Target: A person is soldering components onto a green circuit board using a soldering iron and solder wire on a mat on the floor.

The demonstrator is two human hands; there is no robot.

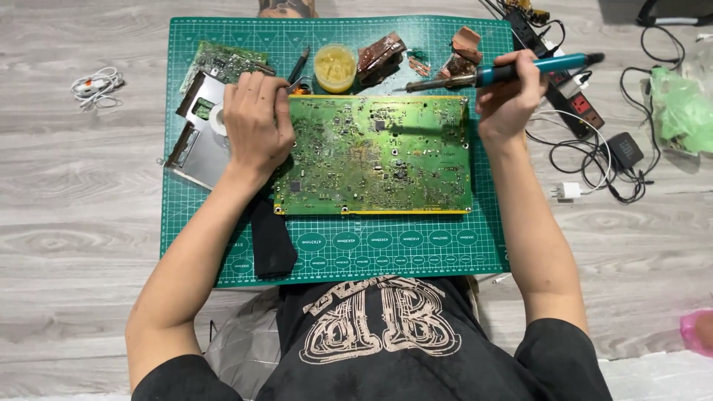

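A large green circuit board (375, 156) lies flat on a green cutting mat (334, 252). My left hand (256, 122) rests on the board's left edge, fingers curled, with a thin tool tip showing past the fingers; what it grips is hidden. My right hand (511, 93) is closed around a blue-handled soldering iron (505, 73), held level above the board's top right corner, its metal tip pointing left.
A yellow flux tub (335, 65), brown scraps (380, 53), a smaller circuit board (221, 61) and a metal plate (194, 145) lie on the mat. A black power strip (568, 93), adapters and tangled cables sit right. A white cable (95, 83) lies left. A black sleeve-like cloth (272, 241) lies on the mat.
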